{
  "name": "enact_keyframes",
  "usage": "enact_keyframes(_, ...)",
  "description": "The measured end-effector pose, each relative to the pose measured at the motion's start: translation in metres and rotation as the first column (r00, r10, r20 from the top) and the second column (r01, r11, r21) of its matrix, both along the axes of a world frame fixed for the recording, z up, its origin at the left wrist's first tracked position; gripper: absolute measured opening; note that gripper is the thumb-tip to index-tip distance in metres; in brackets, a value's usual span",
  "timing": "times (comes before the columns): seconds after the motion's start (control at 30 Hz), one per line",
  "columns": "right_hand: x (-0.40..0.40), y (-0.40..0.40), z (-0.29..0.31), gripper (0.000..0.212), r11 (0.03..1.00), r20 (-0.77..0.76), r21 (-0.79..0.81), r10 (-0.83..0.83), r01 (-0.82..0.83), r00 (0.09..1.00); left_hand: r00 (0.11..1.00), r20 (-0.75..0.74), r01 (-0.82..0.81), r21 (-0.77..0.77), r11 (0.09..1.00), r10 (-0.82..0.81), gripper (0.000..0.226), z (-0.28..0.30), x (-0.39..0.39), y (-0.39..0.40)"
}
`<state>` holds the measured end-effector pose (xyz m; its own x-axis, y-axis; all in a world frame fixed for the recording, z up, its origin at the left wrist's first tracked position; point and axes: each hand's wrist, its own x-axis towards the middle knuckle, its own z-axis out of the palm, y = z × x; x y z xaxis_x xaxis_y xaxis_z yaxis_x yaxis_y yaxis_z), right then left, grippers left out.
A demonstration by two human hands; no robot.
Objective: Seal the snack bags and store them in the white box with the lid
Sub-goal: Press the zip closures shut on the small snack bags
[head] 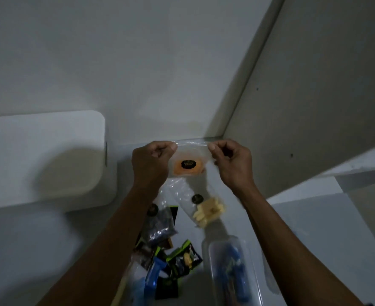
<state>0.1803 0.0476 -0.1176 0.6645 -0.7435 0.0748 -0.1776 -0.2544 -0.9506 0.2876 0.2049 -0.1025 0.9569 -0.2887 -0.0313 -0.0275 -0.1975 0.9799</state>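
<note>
White box [45, 160] sits far left, lid on, well apart from the bag. Left hand [152, 161] pinches the left top corner of the clear bag [187, 166]; right hand [229, 162] pinches the right corner. The bag is held up over the counter, orange snack inside. Risks: the zip may close only partway if the pinch skips the middle; thin film could slip. Loose bags [166, 237] below remain unsealed, probably.

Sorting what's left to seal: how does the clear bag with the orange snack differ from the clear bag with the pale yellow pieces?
The orange-snack bag is held up, its top edge pinched between the left hand and right hand; the yellow-piece bag lies untouched on the white surface. The first holds one flat orange mass, the second several pale chunks. Both are clear with a dark round label.
</note>
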Motion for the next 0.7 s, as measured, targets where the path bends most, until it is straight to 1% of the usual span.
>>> enact_keyframes(0.1,0.034,-0.031,-0.019,0.011,1.000,-0.001,-0.007,-0.016,0.016,1.000,0.997,-0.069,-0.049,-0.027,0.998,0.047,0.003,-0.020,0.030,-0.035)
enact_keyframes(0.17,0.053,-0.047,-0.034,0.012,1.000,-0.011,0.014,-0.028,0.028,1.000,0.991,-0.117,-0.076,-0.048,0.996,0.070,0.008,-0.037,0.044,-0.054)
enact_keyframes(0.3,0.080,-0.071,-0.061,0.012,0.998,-0.040,0.049,-0.043,0.045,0.998,0.979,-0.167,-0.125,-0.055,0.991,0.114,0.004,-0.063,0.065,-0.082)
enact_keyframes(0.4,0.096,-0.085,-0.076,0.013,0.995,-0.074,0.054,-0.078,0.082,0.994,0.976,-0.164,-0.146,-0.016,0.989,0.141,0.006,-0.079,0.080,-0.097)
enact_keyframes(0.57,0.116,-0.099,-0.089,0.013,0.990,-0.111,0.025,-0.133,0.136,0.985,0.971,-0.149,-0.185,0.015,0.983,0.185,0.021,-0.095,0.095,-0.116)
enact_keyframes(0.63,0.122,-0.102,-0.093,0.015,0.987,-0.124,0.018,-0.155,0.158,0.980,0.967,-0.138,-0.211,0.026,0.977,0.212,0.022,-0.098,0.099,-0.121)
enact_keyframes(0.7,0.127,-0.105,-0.094,0.014,0.983,-0.121,0.043,-0.170,0.176,0.978,0.965,-0.112,-0.232,0.056,0.971,0.237,0.021,-0.098,0.102,-0.126)
